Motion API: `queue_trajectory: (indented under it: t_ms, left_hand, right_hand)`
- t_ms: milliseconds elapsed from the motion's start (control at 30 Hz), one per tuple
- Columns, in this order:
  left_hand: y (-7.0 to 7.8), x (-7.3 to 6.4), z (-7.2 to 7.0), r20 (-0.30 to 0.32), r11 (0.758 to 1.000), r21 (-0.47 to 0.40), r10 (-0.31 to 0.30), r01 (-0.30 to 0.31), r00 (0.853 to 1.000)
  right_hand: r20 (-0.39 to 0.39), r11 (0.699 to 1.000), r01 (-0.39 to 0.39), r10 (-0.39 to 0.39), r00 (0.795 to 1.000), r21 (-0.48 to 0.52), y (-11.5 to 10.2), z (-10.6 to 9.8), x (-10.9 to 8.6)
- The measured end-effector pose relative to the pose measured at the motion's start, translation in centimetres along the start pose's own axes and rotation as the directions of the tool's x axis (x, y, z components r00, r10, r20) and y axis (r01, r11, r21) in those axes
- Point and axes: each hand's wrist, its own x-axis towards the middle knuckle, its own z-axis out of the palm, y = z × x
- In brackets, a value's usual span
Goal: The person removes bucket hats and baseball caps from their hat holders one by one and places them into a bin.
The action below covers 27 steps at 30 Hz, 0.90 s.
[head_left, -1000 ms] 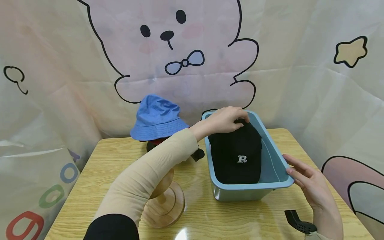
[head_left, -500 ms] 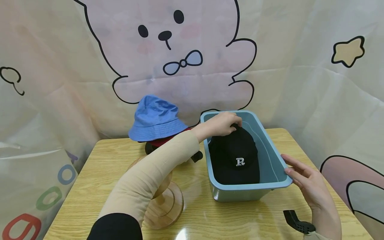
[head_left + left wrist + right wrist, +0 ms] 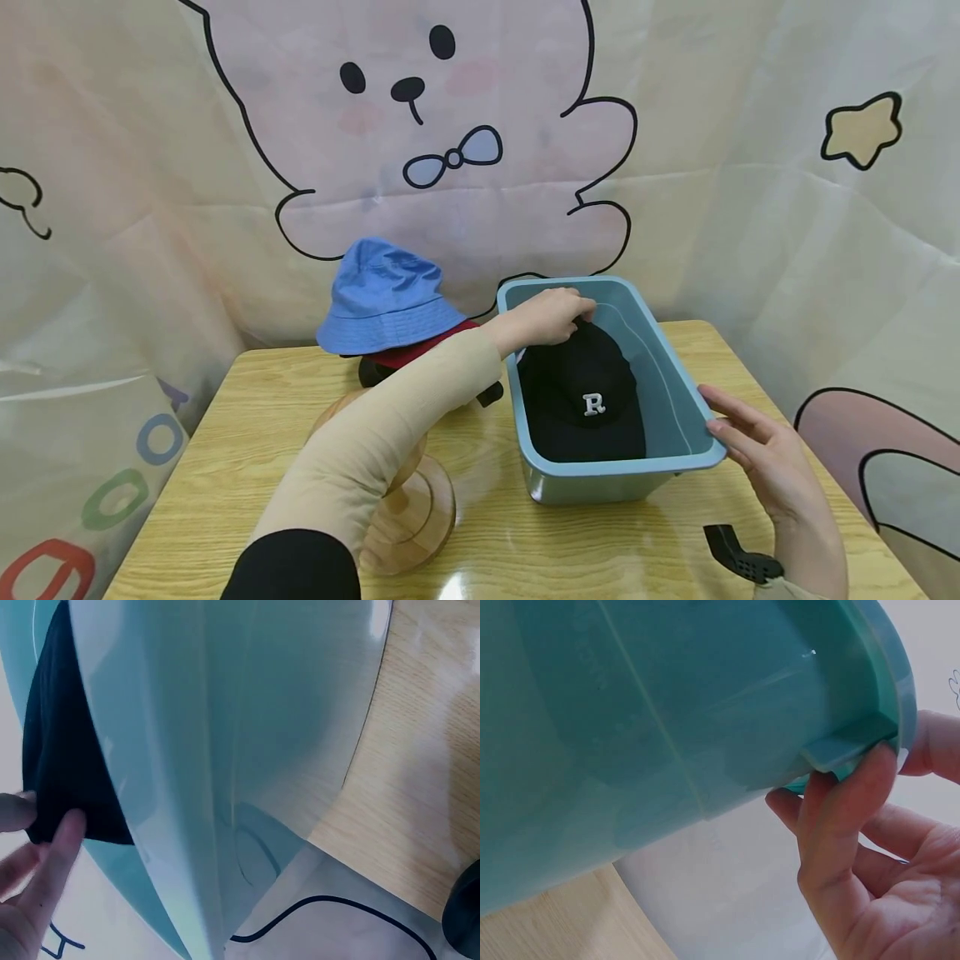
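A black baseball cap (image 3: 588, 375) with a white R on its front sits inside the light blue plastic bin (image 3: 626, 468), its brim toward the bin's near end. My left hand (image 3: 551, 317) pinches the top of the crown over the far left part of the bin. In the left wrist view, fingers (image 3: 64, 844) grip the cap's dark cloth (image 3: 64, 765) behind the bin wall. At the bin's near right corner, my right hand (image 3: 772, 458) holds the rim between thumb and fingers. The right wrist view shows the right hand (image 3: 855, 847) curled at the rim corner (image 3: 904, 697).
Left of the bin, a blue bucket hat (image 3: 390, 300) lies over a dark red hat (image 3: 420, 346) and something black. A wooden stand (image 3: 412, 517) with a round base is partly behind the left forearm. All stand on a wooden table (image 3: 525, 550) before a printed cloth backdrop (image 3: 720, 208).
My left hand has lowered, taking the cap down into the bin, so its crown sits lower. The right hand has kept its hold on the rim. The whole view shifts slightly.
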Motion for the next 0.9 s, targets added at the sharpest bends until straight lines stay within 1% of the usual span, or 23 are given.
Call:
queue_trajectory:
  t_ms: [167,233,333,433,567,733,900]
  left_hand:
    - [0.1,0.3,0.5,0.006,0.997,0.073,-0.025,0.025,1.0]
    - [0.1,0.4,0.7,0.011,0.996,0.086,-0.033,0.032,0.999]
    - [0.0,0.4,1.0,0.025,0.997,0.065,-0.046,0.044,0.999]
    - [-0.1,0.2,1.0,0.021,0.998,0.021,-0.06,0.059,0.998]
    - [-0.1,-0.1,0.8,0.003,0.997,-0.005,-0.077,0.077,0.997]
    - [0.2,-0.4,0.3,-0.028,0.994,0.021,-0.103,0.103,0.994]
    - [0.7,-0.8,-0.8,-0.075,0.993,0.041,-0.11,0.113,0.991]
  right_hand:
    - [-0.001,1.0,0.011,-0.011,1.0,0.005,-0.1,0.1,0.2]
    - [0.002,1.0,0.012,-0.012,1.0,0.008,0.0,0.1,0.2]
    - [0.008,1.0,0.01,-0.01,1.0,0.01,0.1,0.1,0.2]
    - [0.011,1.0,0.007,-0.007,1.0,0.005,0.2,0.1,0.1]
    - [0.01,1.0,0.0,0.0,1.0,-0.002,0.3,0.0,0.1]
    - [0.017,1.0,0.005,-0.005,1.0,0.003,0.3,0.1,0.1]
    - [0.025,1.0,0.014,-0.014,1.0,0.011,0.2,0.1,0.1]
